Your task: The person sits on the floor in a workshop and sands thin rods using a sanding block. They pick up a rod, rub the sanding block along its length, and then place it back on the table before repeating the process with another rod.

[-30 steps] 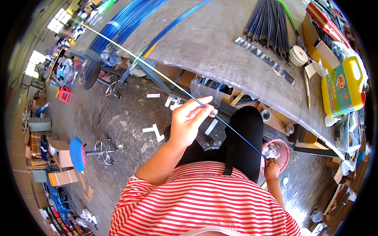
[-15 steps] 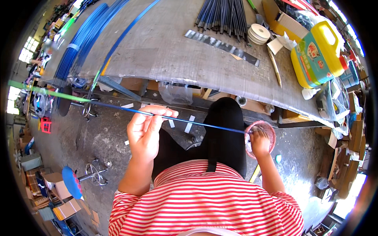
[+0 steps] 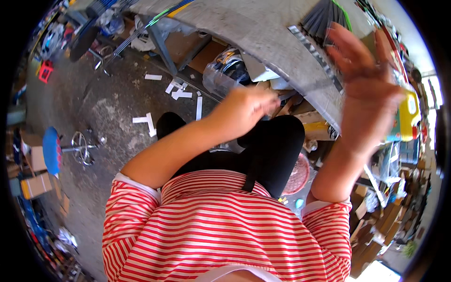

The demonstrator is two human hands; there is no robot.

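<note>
My left hand (image 3: 249,109), smeared by motion, is raised over my knees with its fingers curled in near the table's front edge. What it holds, if anything, I cannot make out; a faint grey streak runs from it toward the right. My right hand (image 3: 361,70) reaches up over the right part of the table, fingers apart and blurred, with nothing visible in them. Beyond it lie a bundle of thin dark rods (image 3: 317,21) and a flat patterned metal strip (image 3: 312,52). A yellow jug (image 3: 409,115) stands just right of my right wrist.
Blue and green-tipped rods (image 3: 162,17) jut over the table's (image 3: 225,26) left edge. A pink basket (image 3: 300,176) sits beside my right leg. Under the table is a clear plastic bag (image 3: 218,70); white paper strips (image 3: 181,94) litter the floor. A blue-seated stool (image 3: 51,150) stands left.
My right hand has left the basket and risen over the table. My left hand has moved right, and the long blue rod is no longer clearly visible. The view has turned rightward.
</note>
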